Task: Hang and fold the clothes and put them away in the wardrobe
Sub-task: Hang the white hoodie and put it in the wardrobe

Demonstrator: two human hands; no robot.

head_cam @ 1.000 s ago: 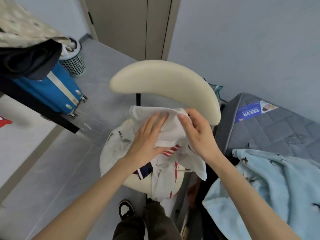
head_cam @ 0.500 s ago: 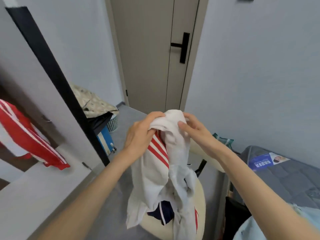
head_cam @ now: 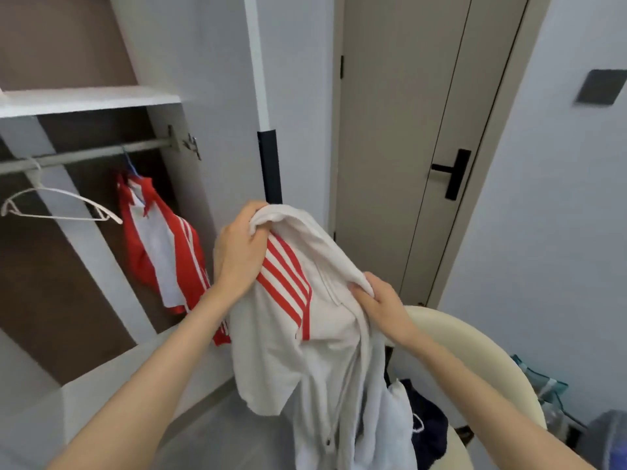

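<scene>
Both hands hold a white top with red stripes [head_cam: 315, 340] up at chest height in front of the open wardrobe [head_cam: 203, 79]. The left hand [head_cam: 242, 252] grips a bunched fold at the garment's highest point, fingers curled tightly round the cloth just above the red stripes. The right hand [head_cam: 383, 307] sits lower and to the right, pinching another fold of the same top between thumb and fingers. The rest of the fabric hangs loosely down between the forearms, its lower end dropping out of view at the bottom edge. Inside the wardrobe, below a white shelf [head_cam: 84, 100], a rail [head_cam: 84, 155] carries an empty white hanger [head_cam: 76, 197] and, just right of it, a red-and-white top [head_cam: 159, 245] on its own hanger. To the right of the held top stands a cream chair [head_cam: 475, 347], with a dark navy garment [head_cam: 425, 422] lying on its seat. Behind it all is a closed beige door [head_cam: 400, 130] with a black handle [head_cam: 454, 173].
</scene>
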